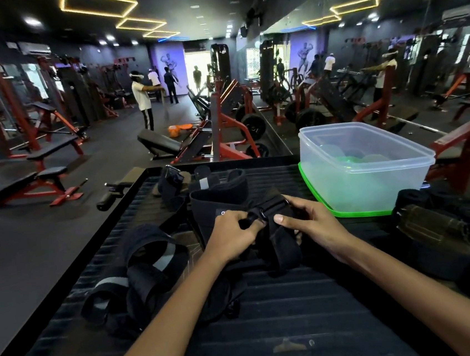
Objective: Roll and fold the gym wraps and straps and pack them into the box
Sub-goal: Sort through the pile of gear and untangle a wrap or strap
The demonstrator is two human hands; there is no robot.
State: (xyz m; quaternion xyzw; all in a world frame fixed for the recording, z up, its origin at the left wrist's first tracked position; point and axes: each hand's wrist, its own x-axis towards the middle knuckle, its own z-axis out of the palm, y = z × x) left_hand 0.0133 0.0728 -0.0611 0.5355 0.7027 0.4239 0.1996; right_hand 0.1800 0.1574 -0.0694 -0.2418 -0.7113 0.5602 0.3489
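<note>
Both my hands hold one black strap (pixel 278 243) with a metal ring over the middle of the dark ribbed table (pixel 286 317). My left hand (pixel 233 233) pinches the strap near the ring, and my right hand (pixel 304 217) grips its other side, thumb on top. A clear plastic box (pixel 371 163) stands open on its green lid (pixel 356 211) at the right, just beyond my right hand. Loose black straps with grey patches (pixel 139 272) lie at the left. A wider black wrap (pixel 218 197) lies just behind my hands.
More black wraps (pixel 176 181) lie at the table's far edge, and a dark pile of gear (pixel 448 230) sits at the right. Beyond the table are red gym benches (pixel 39 175), weight machines, a mirror wall and several people standing far off.
</note>
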